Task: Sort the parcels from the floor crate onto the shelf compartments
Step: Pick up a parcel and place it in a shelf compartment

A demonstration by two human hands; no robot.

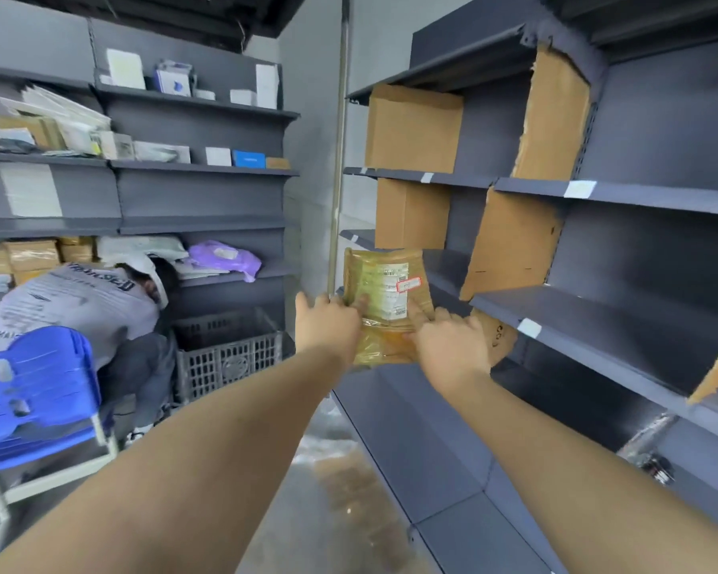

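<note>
Both arms stretch forward. The left hand [328,325] and right hand [452,345] grip a yellow parcel [384,283] by its lower half and hold it upright at the left end of the grey shelf [597,325], just below a cardboard divider [409,213]. Farther back a grey crate [229,354] sits on the floor beside a crouching person [79,300].

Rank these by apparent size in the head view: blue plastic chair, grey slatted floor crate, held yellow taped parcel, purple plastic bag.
Largest to smallest:
1. blue plastic chair, though nearest the camera
2. grey slatted floor crate and yellow taped parcel: look alike, unranked
3. purple plastic bag
</note>
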